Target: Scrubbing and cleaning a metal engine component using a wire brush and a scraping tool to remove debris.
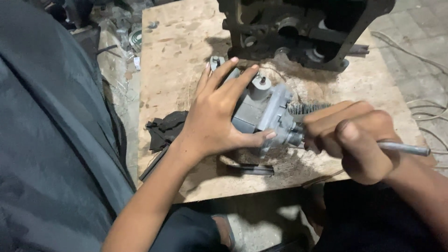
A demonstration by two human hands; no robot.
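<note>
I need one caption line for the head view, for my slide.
Left hand steadies a grey metal part on a plywood board while the right hand holds a wire brush against it.

My left hand (212, 119) presses down on the grey metal part (261, 112) lying on the plywood bench (177, 51), while my right hand (350, 137) grips a wire brush (308, 108) against its end, a dark engine block (298, 28) standing behind
</note>
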